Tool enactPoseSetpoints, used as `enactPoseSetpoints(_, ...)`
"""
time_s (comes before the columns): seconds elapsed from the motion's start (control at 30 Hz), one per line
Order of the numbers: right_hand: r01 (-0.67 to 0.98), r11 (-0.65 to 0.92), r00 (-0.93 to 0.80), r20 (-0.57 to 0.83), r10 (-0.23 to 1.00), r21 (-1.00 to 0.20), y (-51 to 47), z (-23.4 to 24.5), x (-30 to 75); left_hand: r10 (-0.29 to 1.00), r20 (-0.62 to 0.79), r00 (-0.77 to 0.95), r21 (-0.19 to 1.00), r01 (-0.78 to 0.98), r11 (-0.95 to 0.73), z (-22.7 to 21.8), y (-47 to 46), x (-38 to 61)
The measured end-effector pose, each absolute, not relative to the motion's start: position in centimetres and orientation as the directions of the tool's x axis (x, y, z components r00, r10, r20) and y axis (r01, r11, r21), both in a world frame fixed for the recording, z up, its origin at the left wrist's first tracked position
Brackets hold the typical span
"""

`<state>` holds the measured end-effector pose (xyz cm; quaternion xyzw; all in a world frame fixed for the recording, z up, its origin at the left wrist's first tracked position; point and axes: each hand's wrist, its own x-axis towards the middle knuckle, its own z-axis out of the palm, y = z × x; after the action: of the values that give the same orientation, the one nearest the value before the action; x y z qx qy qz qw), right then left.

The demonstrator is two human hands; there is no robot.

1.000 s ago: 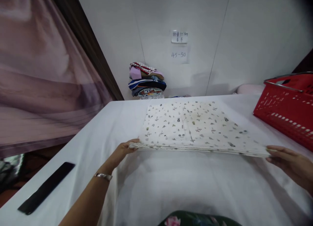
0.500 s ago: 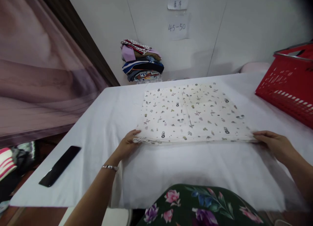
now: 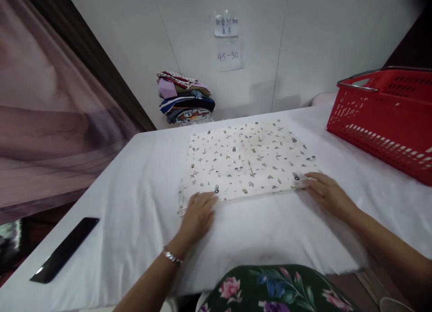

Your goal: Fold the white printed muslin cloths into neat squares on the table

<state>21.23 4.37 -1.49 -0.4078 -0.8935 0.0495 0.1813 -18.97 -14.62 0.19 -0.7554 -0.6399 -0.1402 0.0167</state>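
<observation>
A folded cream cloth with small dark prints (image 3: 246,159) lies flat on the white-covered table (image 3: 135,204). My left hand (image 3: 199,213) rests palm down on the cloth's near left corner, fingers stretched out. My right hand (image 3: 326,192) lies flat at the cloth's near right corner, fingers spread and touching its edge. Neither hand grips anything.
A red plastic basket (image 3: 384,118) stands at the table's right. A black flat bar (image 3: 64,249) lies near the left front edge. A stack of folded clothes (image 3: 185,100) sits against the white wall beyond the table. A mauve curtain (image 3: 43,105) hangs at the left.
The cloth's near edge, held lifted a second ago, now lies flat on the table. Both hands let go of the edge and moved on top, palms down.
</observation>
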Motion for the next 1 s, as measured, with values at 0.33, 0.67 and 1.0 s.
enactPoseSetpoints(0.33,0.399,0.898,-0.797,0.414,0.44,-0.188,4.7,-3.4,14.8,0.936,0.24,0.259,0.161,0.94,-0.301,-1.3,-7.0,-10.6)
enactPoseSetpoints(0.67,0.434,0.883,-0.726,0.51,0.461,-0.181,4.4,-4.2,14.5,0.914,0.326,0.243,0.065,0.958,-0.278,-2.4,-6.4,-10.6)
enactPoseSetpoints(1.0,0.469,0.851,-0.695,0.497,0.52,-0.235,4.6,-4.6,14.5,0.914,0.338,0.225,0.102,0.956,-0.274,-2.2,-6.4,-10.5)
